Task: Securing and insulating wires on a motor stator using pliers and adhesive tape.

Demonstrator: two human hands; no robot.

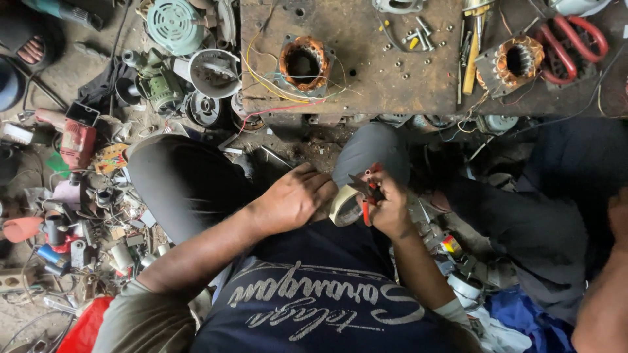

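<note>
1. The person is sitting low with knees spread, and both hands are meeting in front of the lap. The left hand (294, 196) is curling closed around one side of a roll of pale tape (345, 204), holding it steady.
2. The right hand (390, 208) is gripping red-handled cutters (370, 189) against the roll's other side, fingers wrapped shut on the handles. The blades are too small to tell whether they are biting yet.
3. By the look of it, a strip of tape is being cut off; the next move would call for keeping the loose end taut and squeezing the cutters cleanly through it.
4. Just beyond the knees, a stained wooden worktop (392, 78) is carrying a copper-wound stator (303, 62) with yellow and red leads trailing off the edge, loose screws, and a second stator (515, 62) to the right beside red-handled shears (569, 39).
5. To the left, the dirt floor (78, 78) is lying thick with motor housings, a green fan cover (174, 25), a red power drill (75, 140) and small scrap parts.
6. At the right edge, another person's arm (605, 294) is showing.
</note>
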